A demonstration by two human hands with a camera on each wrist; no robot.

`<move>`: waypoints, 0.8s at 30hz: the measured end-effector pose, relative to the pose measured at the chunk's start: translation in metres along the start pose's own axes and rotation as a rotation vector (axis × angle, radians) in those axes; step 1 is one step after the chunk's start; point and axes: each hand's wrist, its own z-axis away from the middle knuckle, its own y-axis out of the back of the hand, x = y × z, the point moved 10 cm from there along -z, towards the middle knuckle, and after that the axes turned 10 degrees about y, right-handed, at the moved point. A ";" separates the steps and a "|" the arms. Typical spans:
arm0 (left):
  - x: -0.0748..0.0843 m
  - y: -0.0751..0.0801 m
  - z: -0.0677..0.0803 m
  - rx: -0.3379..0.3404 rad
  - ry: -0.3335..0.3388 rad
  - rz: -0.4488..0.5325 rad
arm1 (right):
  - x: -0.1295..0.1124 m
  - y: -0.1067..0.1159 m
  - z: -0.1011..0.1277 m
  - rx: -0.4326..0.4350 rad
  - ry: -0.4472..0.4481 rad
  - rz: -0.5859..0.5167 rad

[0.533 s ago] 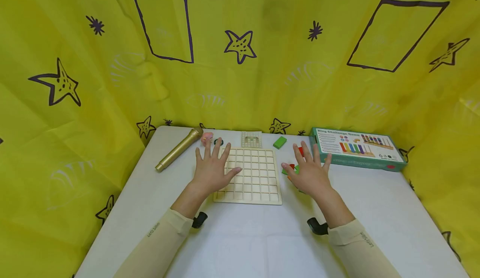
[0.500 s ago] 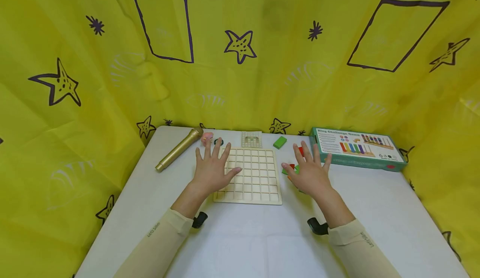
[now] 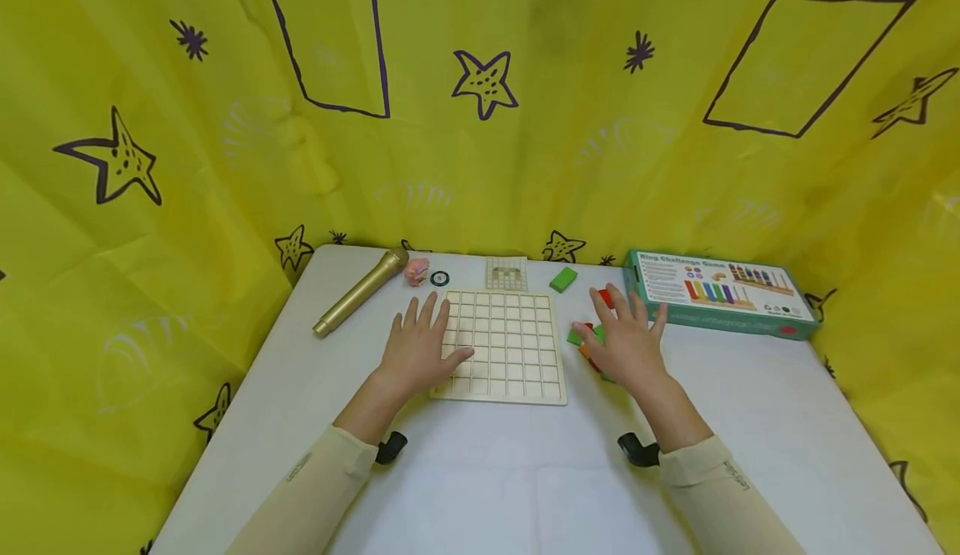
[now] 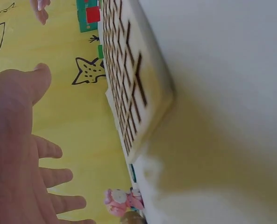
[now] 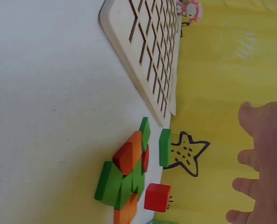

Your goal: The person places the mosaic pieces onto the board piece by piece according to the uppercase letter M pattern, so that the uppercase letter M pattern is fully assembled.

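My left hand (image 3: 418, 345) is open with fingers spread, hovering at the left edge of a pale wooden grid board (image 3: 510, 345); its thumb lies over the board. In the left wrist view the palm (image 4: 14, 154) stays off the board (image 4: 133, 88). My right hand (image 3: 626, 342) is open too, spread over a pile of green, orange and red blocks (image 3: 585, 340) just right of the board. The right wrist view shows that pile (image 5: 126, 177) under the fingers (image 5: 262, 158), with a red cube (image 5: 157, 197) and a green block (image 5: 165, 147) beyond it. Neither hand holds anything.
A gold microphone (image 3: 360, 291), a pink toy (image 3: 416, 271), a small dark ring (image 3: 439, 277) and a grid card (image 3: 506, 273) lie behind the board. A single green block (image 3: 562, 279) and a green game box (image 3: 720, 292) sit at the back right. Yellow cloth walls surround the white table (image 3: 487, 472).
My left hand has drawn back a little toward me, uncovering the dark ring. The right hand has barely shifted over the blocks. The head view has tilted slightly.
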 end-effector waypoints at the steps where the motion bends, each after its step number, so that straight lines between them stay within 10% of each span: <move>1: -0.002 -0.003 0.002 -0.009 0.001 -0.001 | 0.001 -0.002 -0.001 -0.002 0.000 0.004; 11: -0.015 -0.035 0.025 -0.157 0.015 0.045 | 0.025 -0.030 -0.011 -0.061 -0.065 0.003; 24: -0.012 -0.041 0.039 -0.209 -0.018 0.045 | 0.035 -0.051 -0.022 -0.092 -0.037 -0.049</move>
